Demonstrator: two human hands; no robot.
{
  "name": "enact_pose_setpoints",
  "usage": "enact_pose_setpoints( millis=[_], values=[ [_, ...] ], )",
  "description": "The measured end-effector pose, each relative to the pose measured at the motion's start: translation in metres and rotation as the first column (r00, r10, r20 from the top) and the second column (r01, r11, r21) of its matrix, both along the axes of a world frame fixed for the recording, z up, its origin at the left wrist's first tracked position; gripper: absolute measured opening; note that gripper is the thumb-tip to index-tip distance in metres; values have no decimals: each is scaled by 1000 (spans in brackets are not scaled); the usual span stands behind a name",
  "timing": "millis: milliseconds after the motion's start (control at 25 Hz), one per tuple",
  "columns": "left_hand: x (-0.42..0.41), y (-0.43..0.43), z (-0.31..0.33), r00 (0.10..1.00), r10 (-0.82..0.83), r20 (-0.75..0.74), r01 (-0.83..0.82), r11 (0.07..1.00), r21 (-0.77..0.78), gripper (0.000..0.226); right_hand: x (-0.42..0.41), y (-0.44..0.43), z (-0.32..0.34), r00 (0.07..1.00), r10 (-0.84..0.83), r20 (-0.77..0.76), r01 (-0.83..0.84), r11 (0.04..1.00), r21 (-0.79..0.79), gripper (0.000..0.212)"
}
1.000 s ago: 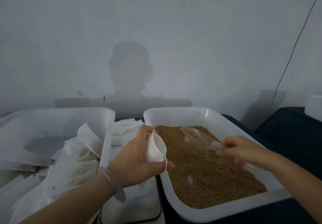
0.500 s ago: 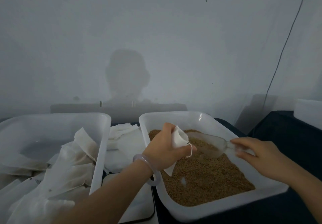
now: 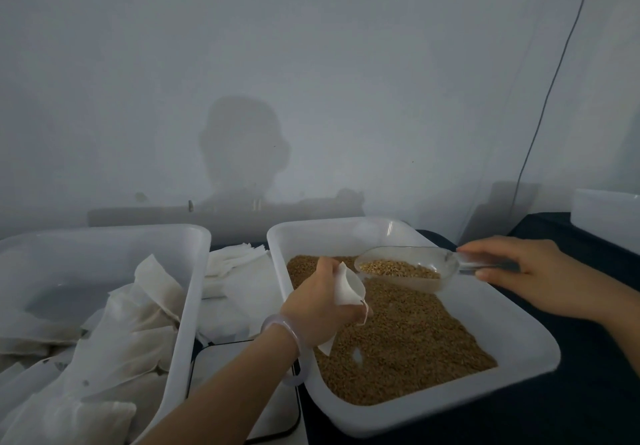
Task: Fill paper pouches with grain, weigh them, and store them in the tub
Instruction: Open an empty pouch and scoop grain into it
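My left hand (image 3: 313, 306) grips a small white paper pouch (image 3: 348, 289) with its mouth held open, above the brown grain (image 3: 398, 337) in the right white tub (image 3: 512, 344). My right hand (image 3: 519, 271) holds the handle of a clear plastic scoop (image 3: 412, 266) that carries some grain. The scoop's front edge hovers just right of the pouch's mouth. The left white tub (image 3: 187, 292) holds several filled white pouches (image 3: 131, 334).
A stack of empty white pouches (image 3: 235, 259) lies between the two tubs. A white scale plate with a dark rim (image 3: 242, 375) sits in front of it under my left forearm. A white box (image 3: 606, 216) stands at the far right on the dark tabletop.
The scoop has come up out of the grain with a load and moved toward the pouch. My left hand has carried the pouch over the grain tub.
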State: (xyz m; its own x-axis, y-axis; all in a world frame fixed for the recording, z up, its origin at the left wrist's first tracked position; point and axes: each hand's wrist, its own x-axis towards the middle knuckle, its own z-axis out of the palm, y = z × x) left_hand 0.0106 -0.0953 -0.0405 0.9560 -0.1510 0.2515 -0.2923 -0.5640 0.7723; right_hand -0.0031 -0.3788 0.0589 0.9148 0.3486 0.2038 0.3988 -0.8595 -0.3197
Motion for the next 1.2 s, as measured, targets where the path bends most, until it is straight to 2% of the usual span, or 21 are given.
enact_pose_setpoints(
  millis=[160,320,480,720,1040,1120,1200],
  values=[
    [-1,0,-2,1000,6,-11,-6,1000,-1,65,6,10,7,998,40,43,-31,980,-198,36],
    [0,-2,-3,1000,4,-30,-1,995,104,61,13,22,13,993,87,81,-51,928,-368,35],
    [2,-1,-5,999,34,14,-37,975,219,62,15,37,22,988,115,106,-58,899,-435,36],
    [3,-3,-7,999,53,2,-51,959,277,60,14,51,37,964,158,212,-22,846,-532,38],
    [2,-2,-7,998,61,22,-65,962,266,57,18,54,37,957,189,218,-51,856,-515,37],
    [2,-1,-7,998,60,25,-64,965,254,55,21,49,32,973,178,148,-91,882,-463,36],
    [1,-1,-7,998,58,24,-63,966,250,57,25,41,22,989,150,-2,-144,948,-285,35]
  ],
)
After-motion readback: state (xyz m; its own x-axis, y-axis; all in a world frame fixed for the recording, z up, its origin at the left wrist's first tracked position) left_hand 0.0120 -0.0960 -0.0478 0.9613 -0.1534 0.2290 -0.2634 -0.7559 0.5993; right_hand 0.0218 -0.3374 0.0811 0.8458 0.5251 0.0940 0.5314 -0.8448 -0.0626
